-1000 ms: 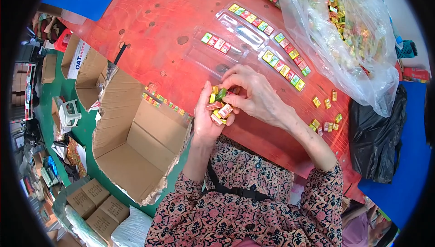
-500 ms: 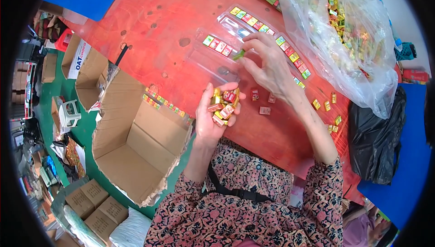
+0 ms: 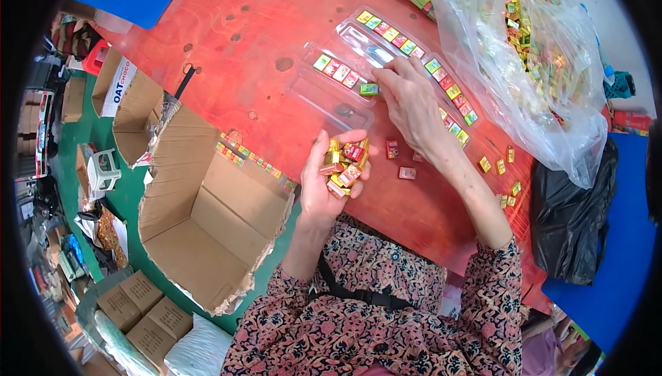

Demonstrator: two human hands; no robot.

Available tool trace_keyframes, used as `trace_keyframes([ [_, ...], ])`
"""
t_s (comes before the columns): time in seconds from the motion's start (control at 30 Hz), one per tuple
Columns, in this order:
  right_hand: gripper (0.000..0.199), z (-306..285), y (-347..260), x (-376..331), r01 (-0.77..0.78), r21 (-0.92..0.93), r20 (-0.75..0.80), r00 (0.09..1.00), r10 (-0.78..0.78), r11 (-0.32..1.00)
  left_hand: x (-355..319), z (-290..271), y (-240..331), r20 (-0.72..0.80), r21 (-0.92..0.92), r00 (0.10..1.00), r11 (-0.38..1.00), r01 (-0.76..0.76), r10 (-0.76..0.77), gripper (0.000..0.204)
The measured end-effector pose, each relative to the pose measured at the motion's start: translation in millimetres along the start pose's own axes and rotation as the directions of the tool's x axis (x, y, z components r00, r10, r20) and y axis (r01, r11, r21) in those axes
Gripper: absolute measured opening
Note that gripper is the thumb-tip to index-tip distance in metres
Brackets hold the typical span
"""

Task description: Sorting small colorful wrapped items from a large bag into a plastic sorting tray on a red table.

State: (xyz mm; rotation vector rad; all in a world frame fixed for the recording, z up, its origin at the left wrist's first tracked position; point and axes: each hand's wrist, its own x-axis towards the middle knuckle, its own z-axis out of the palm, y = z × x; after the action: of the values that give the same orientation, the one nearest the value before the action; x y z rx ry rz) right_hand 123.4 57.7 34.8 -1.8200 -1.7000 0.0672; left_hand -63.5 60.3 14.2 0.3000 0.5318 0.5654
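Observation:
My left hand (image 3: 324, 186) is cupped palm up around a heap of small gold, red and yellow boxes (image 3: 346, 164). Over a clear plastic tray (image 3: 314, 97), my right hand (image 3: 410, 97) pinches a small green box (image 3: 369, 89) at its fingertips. That box sits at the lower end of a short row of red and green boxes (image 3: 334, 69) in the tray. Just beyond, a second clear tray (image 3: 358, 44) carries a row of colourful boxes (image 3: 389, 33). A further row (image 3: 452, 91) lies to the right of my right hand, partly hidden by it.
Loose small boxes lie on the red table (image 3: 255, 24), among them a red one (image 3: 407, 173) and several yellow ones (image 3: 501, 166). A large clear bag (image 3: 483, 52) of boxes fills the far right. A black plastic bag (image 3: 572, 210) hangs right; an open carton (image 3: 214, 231) stands left.
My right hand has lowered slightly toward the near tray, and the green box has turned from tilted to lying flat at the row's end. My left hand stays almost still.

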Motion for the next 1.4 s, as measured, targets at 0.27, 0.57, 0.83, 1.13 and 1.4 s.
trace_keyframes([
  [0.27,0.008,4,-8,-3,0.036,-0.018,-0.012,0.999,-0.036,0.999,1,1,-1,0.037,-0.025,0.999,1.000,0.003,-0.002,0.055],
  [0.57,0.010,14,-3,-3,0.066,-0.116,0.047,0.997,-0.060,0.991,1,1,0,0.033,-0.024,0.999,1.000,-0.002,0.003,0.056],
  [0.83,0.012,15,-4,0,0.071,-0.143,0.077,0.995,-0.060,0.987,1,0,-2,0.018,-0.021,1.000,1.000,-0.002,0.002,0.055],
  [1.13,0.015,11,-8,5,-0.042,-0.060,0.119,0.992,0.049,0.997,1,0,-2,0.030,-0.030,1.000,1.000,-0.007,0.008,0.055],
  [1.4,0.014,13,-7,6,-0.024,-0.061,0.108,0.994,0.031,0.998,1,-1,-2,0.028,-0.020,1.000,1.000,-0.010,0.010,0.055],
])
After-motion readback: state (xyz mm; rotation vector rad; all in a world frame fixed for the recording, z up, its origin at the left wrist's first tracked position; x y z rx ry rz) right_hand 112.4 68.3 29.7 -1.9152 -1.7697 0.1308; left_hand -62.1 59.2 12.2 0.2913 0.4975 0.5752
